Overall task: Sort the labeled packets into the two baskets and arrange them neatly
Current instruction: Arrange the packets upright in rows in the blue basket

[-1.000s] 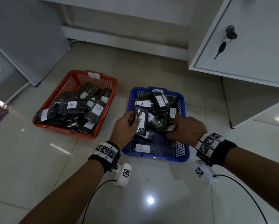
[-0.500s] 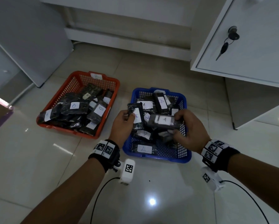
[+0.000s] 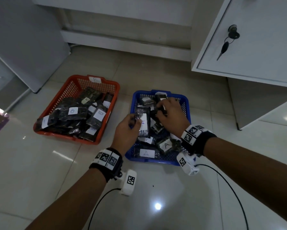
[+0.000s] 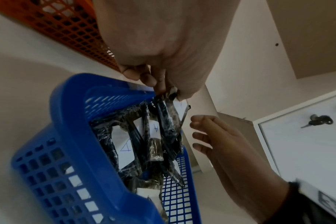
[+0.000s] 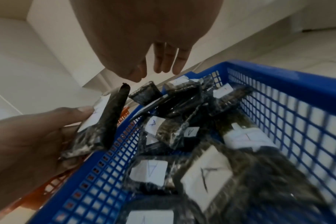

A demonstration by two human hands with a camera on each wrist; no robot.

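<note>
- Left hand pinches a dark plastic-wrapped packet with a white paper label marked "A", held upright over the left wall of the blue plastic mesh basket.
- Right hand, fingers loosely spread, holds nothing and hovers over the packets lying in that basket, all marked "A".
- Orange plastic mesh basket to the left holds packets marked "B".
- White cabinet door with a key in its lock stands to the right.
</note>
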